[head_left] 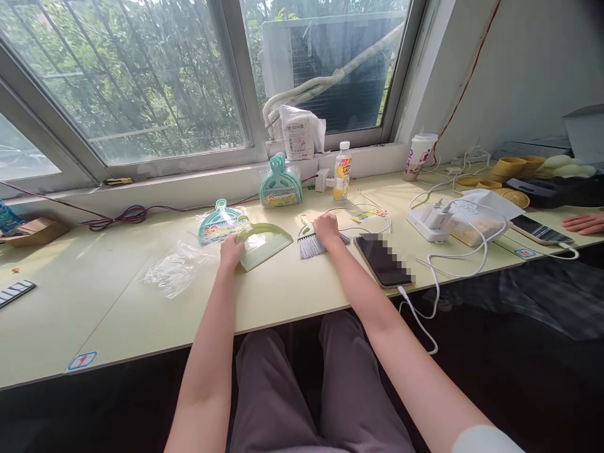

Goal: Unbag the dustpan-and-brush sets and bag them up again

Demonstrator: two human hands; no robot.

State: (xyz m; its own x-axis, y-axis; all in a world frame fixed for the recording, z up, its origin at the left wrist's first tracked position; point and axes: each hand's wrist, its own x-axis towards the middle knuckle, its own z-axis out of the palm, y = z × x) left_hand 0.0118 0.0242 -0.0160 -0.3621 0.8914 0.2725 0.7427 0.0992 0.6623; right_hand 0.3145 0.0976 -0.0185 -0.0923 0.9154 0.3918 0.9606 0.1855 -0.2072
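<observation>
My left hand (pixel 231 253) is closed on the left side of a pale green dustpan (pixel 264 244), which rests on the table with its wide mouth to the right. My right hand (pixel 326 228) grips a small hand brush (pixel 311 245) from above. The brush has a light green handle and grey bristles that point toward me, close to the tabletop. A short gap separates brush and dustpan. Behind my left hand lies a wrapped teal dustpan set (pixel 219 220). A crumpled clear plastic bag (pixel 174 267) lies to the left.
Another packaged teal set (pixel 280 182) stands by the windowsill, with a drink bottle (pixel 342 173) beside it. Right of the brush are a phone (pixel 384 259) on a cable, a power strip (pixel 427 225) and a paper cup (pixel 419 157). Another person's hand (pixel 584 223) rests far right.
</observation>
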